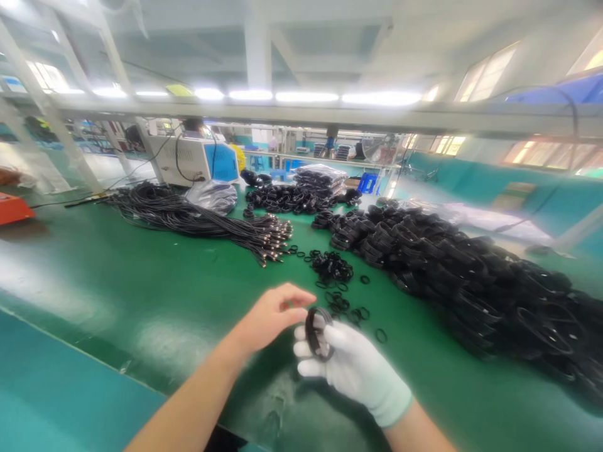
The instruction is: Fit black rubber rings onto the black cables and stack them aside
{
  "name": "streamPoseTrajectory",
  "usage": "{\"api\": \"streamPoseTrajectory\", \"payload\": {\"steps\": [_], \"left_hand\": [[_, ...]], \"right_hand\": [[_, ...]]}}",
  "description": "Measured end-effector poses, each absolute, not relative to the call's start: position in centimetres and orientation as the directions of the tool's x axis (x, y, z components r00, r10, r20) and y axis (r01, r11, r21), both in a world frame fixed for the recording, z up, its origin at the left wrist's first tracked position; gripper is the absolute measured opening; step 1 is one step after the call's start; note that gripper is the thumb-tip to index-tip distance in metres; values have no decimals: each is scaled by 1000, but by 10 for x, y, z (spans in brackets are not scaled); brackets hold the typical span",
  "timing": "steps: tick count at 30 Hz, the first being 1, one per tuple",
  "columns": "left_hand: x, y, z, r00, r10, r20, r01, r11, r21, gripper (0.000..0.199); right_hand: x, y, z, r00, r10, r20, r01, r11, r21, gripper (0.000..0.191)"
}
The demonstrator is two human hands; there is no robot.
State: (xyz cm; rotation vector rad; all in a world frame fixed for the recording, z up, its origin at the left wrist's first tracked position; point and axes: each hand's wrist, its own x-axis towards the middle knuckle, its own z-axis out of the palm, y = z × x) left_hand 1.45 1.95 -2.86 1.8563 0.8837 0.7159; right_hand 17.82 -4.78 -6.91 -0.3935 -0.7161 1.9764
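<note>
My right hand (355, 364), in a white glove, is closed around a small coil of black cable (311, 333) above the green tabletop. My bare left hand (276, 314) is just left of the coil, thumb and forefinger apart and their tips close to its upper edge. Whether the thumb touches the cable, I cannot tell. Beyond both hands lies a heap of small black rings (332, 267), with several loose ones (338, 302) scattered nearer to me. One single ring (380, 336) rests to the right of my gloved hand.
Long black cables with metal ends (226, 229) lie bundled at the back left. A large pile of coiled black cables (424, 251) covers the right side. Behind stand a white and blue machine (198, 160) and stacked bagged coils (320, 179). An orange-red box (14, 208) sits far left.
</note>
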Motion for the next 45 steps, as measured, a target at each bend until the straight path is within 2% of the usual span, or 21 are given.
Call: {"api": "streamPoseTrajectory", "payload": {"steps": [3,6,9,11,15,20,23,25,31,35,39,45], "left_hand": [[3,30,-24,766,641,42,92,-173,981,38],[0,35,-27,827,560,53,12,-111,994,38],[2,35,-26,787,617,28,96,-168,981,34],[4,34,-21,739,674,17,197,-239,951,32],[9,32,-17,678,733,52,268,-312,911,30],[14,31,-27,615,787,46,245,-246,938,26],[14,31,-34,557,828,73,167,-198,966,26],[13,30,-39,512,852,114,158,-223,962,25],[25,21,-59,429,827,364,288,-507,812,34],[32,16,-66,403,783,473,345,-609,714,34],[33,13,-66,398,762,510,391,-644,657,32],[33,12,-66,406,773,487,450,-633,630,33]], "right_hand": [[177,-49,-64,-604,797,31,-693,-505,-514,40],[176,-49,-63,-659,752,-1,-645,-566,-514,46],[176,-48,-67,-524,851,-49,-608,-413,-678,38],[177,-46,-70,-403,915,-26,-575,-275,-770,31],[178,-43,-72,-387,922,14,-573,-228,-787,27],[178,-43,-70,-304,952,-24,-436,-162,-885,40],[179,-43,-71,-297,954,-46,-448,-182,-875,40],[178,-43,-73,-318,948,-32,-484,-191,-854,38],[174,-42,-68,-320,946,-58,-418,-196,-887,44],[172,-43,-63,-299,949,-102,-382,-217,-898,45],[171,-45,-63,-317,945,-87,-423,-222,-878,43],[169,-43,-65,-275,953,-131,-439,-245,-864,42]]}}
